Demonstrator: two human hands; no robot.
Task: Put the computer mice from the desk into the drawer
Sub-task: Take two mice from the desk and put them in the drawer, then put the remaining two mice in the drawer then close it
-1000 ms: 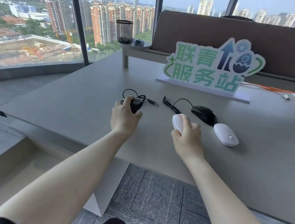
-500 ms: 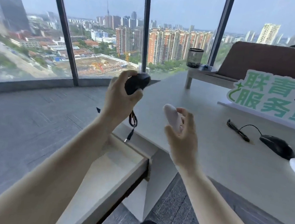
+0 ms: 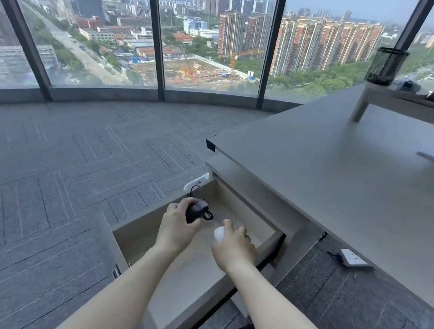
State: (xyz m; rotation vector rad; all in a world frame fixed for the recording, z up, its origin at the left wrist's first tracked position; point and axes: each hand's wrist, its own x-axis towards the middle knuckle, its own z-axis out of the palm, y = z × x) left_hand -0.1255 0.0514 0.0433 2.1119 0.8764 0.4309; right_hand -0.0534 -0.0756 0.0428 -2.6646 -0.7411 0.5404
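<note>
1. The drawer (image 3: 268, 247) stands pulled out beneath the desk (image 3: 343, 184) in the lower middle of the frame, its long axis running from lower left up toward the desk.
2. The left hand (image 3: 176, 227) is curled around a black mouse (image 3: 196, 211) over the drawer's far end; the mouse's long axis tilts from lower left to upper right, its bundled cable looping off its right side.
3. The right hand (image 3: 233, 246) is closed over a white mouse (image 3: 220, 233), just right of the black one; only its rounded end shows, pointing toward upper left.
</note>
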